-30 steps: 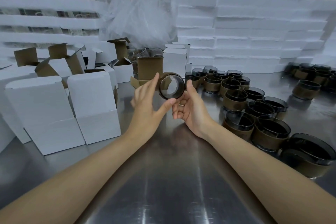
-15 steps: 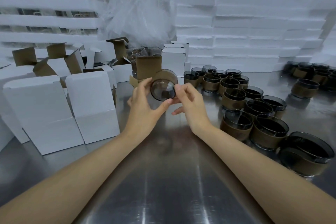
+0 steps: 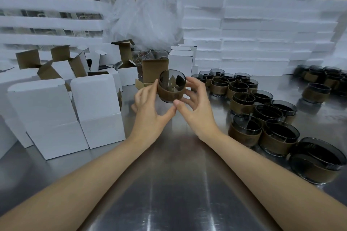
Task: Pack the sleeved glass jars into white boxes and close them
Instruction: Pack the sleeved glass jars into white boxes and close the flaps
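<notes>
- Above the middle of the steel table (image 3: 169,184), one sleeved glass jar (image 3: 171,88) sits up off the surface between both hands, its open mouth tilted toward the camera.
- Left hand (image 3: 150,110) grasps it, fingers curled on the jar's left side, thumb reaching underneath.
- Right hand (image 3: 195,107) grasps the right side, fingers bent round the rim, thumb under the base, touching the left thumb.
- Just behind the jar, one open box (image 3: 153,73) shows its brown inside.
- Left: two closed white boxes (image 3: 62,114) side by side up front, a jumble of open ones behind, can't count them.
- Right: roughly twenty jars (image 3: 262,118) standing clustered on the table, plus a smaller batch far right, too blurry to count.
- Back: stacked foam slabs (image 3: 262,33), uncountable.
</notes>
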A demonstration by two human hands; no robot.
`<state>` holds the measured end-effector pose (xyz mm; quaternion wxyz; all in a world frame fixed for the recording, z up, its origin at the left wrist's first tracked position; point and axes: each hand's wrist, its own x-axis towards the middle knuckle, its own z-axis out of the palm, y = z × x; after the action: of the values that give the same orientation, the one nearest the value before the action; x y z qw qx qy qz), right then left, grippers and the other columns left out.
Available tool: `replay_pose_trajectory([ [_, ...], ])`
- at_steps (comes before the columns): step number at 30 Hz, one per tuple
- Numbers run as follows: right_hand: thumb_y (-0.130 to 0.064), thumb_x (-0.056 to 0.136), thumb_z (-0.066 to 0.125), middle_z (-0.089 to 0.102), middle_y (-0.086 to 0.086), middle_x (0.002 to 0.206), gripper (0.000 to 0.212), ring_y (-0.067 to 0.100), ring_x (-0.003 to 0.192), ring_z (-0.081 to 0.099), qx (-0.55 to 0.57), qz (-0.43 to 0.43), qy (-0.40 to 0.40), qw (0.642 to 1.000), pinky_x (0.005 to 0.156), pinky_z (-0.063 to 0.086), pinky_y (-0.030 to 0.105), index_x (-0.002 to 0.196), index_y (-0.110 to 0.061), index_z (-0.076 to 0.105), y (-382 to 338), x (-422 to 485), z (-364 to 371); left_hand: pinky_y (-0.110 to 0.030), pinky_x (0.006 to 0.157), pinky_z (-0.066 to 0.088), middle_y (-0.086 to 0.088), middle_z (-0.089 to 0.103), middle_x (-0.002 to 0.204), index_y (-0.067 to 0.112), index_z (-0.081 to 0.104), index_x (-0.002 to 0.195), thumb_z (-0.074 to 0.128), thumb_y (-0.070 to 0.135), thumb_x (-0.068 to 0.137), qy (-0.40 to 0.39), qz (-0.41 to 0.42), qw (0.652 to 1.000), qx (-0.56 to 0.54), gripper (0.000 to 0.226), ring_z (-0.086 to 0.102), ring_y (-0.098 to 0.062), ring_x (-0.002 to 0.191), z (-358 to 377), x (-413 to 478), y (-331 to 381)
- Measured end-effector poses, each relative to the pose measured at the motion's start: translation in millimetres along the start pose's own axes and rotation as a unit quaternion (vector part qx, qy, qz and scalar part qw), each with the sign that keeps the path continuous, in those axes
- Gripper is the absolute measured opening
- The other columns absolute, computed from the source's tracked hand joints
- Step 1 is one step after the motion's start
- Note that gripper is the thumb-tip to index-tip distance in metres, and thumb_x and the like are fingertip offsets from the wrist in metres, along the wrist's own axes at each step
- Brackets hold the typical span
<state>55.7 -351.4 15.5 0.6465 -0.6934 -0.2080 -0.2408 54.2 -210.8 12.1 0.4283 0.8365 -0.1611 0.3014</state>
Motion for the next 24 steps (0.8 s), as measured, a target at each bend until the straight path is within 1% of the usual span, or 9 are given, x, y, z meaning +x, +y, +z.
replay_pose_trajectory([
  [2, 0.011, 0.078, 0.066, 0.048, 0.007, 0.13, 0.068, 0.013, 0.121, 0.054, -0.015, -0.02, 0.006, 1.0, 0.099, 0.047, 0.025, 0.127, -0.029, 0.042, 0.2, 0.4, 0.2, -0.021, 0.096, 0.015, 0.056, 0.025, 0.114, 0.028, 0.04, 0.14, 0.071, 0.037, 0.082, 0.004, 0.014, 1.0, 0.0, 0.066, 0.016, 0.013, 0.119, 0.6, -0.7, 0.8],
  [4, 0.013, 0.074, 0.067, 0.047, 0.011, 0.129, 0.072, 0.015, 0.122, 0.053, -0.018, -0.038, 0.017, 0.999, 0.099, 0.047, 0.025, 0.123, -0.034, 0.044, 0.8, 1.0, 0.9, -0.024, 0.096, 0.017, 0.057, 0.026, 0.112, 0.031, 0.041, 0.138, 0.074, 0.034, 0.081, 0.006, 0.016, 1.0, -0.009, 0.066, 0.018, 0.013, 0.118, 1.4, -0.4, 1.2],
  [8, 0.012, 0.07, 0.07, 0.047, 0.01, 0.124, 0.07, 0.018, 0.118, 0.054, -0.036, -0.072, 0.015, 0.997, 0.098, 0.049, 0.032, 0.117, -0.035, 0.047, 2.8, 0.9, 1.0, -0.032, 0.105, 0.025, 0.036, 0.04, 0.122, 0.03, 0.043, 0.138, 0.075, 0.028, 0.078, 0.005, 0.001, 0.999, -0.036, 0.068, 0.027, 0.003, 0.127, 1.5, 1.1, -0.6],
  [11, 0.015, 0.068, 0.07, 0.046, 0.013, 0.123, 0.064, 0.02, 0.117, 0.054, -0.046, -0.085, 0.002, 0.995, 0.099, 0.05, 0.038, 0.115, -0.022, 0.048, 4.7, 0.8, 1.3, -0.043, 0.112, 0.029, 0.014, 0.049, 0.134, 0.025, 0.043, 0.14, 0.075, 0.02, 0.076, 0.003, -0.011, 0.999, -0.044, 0.071, 0.03, -0.006, 0.132, 0.9, 1.1, -2.7],
  [14, 0.014, 0.069, 0.072, 0.046, 0.012, 0.129, 0.062, 0.019, 0.122, 0.051, -0.054, -0.084, -0.014, 0.995, 0.101, 0.048, 0.038, 0.12, -0.01, 0.047, 4.1, -0.1, 1.4, -0.045, 0.112, 0.029, 0.01, 0.05, 0.134, 0.023, 0.044, 0.14, 0.074, 0.014, 0.076, 0.004, -0.018, 0.998, -0.057, 0.071, 0.031, -0.006, 0.132, -1.0, 1.7, -3.1],
  [17, 0.006, 0.073, 0.074, 0.051, 0.0, 0.13, 0.066, 0.015, 0.122, 0.05, -0.08, -0.085, -0.03, 0.993, 0.098, 0.05, 0.035, 0.127, -0.018, 0.045, -0.1, -1.4, 0.2, -0.04, 0.113, 0.028, 0.009, 0.05, 0.135, 0.023, 0.043, 0.14, 0.071, 0.01, 0.077, -0.003, -0.018, 0.998, -0.054, 0.071, 0.03, -0.008, 0.133, -2.1, 2.7, -1.8],
  [21, -0.019, 0.073, 0.077, 0.052, -0.02, 0.123, 0.066, 0.006, 0.108, 0.054, -0.128, -0.08, -0.026, 0.988, 0.075, 0.049, 0.022, 0.125, -0.039, 0.041, -4.0, -1.4, -0.8, -0.021, 0.104, 0.021, 0.001, 0.039, 0.137, 0.031, 0.03, 0.148, 0.056, -0.004, 0.082, -0.036, -0.062, 0.996, -0.044, 0.079, 0.029, -0.013, 0.129, -3.0, 3.0, -4.6],
  [22, -0.023, 0.074, 0.075, 0.054, -0.02, 0.121, 0.063, 0.006, 0.103, 0.056, -0.126, -0.071, -0.02, 0.989, 0.072, 0.047, 0.02, 0.123, -0.043, 0.041, -4.3, -1.6, -0.6, -0.019, 0.102, 0.018, 0.0, 0.036, 0.137, 0.032, 0.027, 0.15, 0.052, -0.006, 0.082, -0.039, -0.069, 0.996, -0.03, 0.082, 0.028, -0.014, 0.128, -3.6, 3.4, -6.2],
  [24, -0.027, 0.077, 0.071, 0.06, -0.01, 0.117, 0.055, 0.01, 0.097, 0.059, -0.109, -0.05, -0.011, 0.993, 0.067, 0.044, 0.018, 0.123, -0.042, 0.044, -3.7, -1.8, 0.0, -0.017, 0.097, 0.013, 0.002, 0.036, 0.138, 0.03, 0.03, 0.148, 0.05, -0.007, 0.081, -0.034, -0.045, 0.998, 0.039, 0.08, 0.024, -0.014, 0.13, -4.4, 4.2, -8.9],
])
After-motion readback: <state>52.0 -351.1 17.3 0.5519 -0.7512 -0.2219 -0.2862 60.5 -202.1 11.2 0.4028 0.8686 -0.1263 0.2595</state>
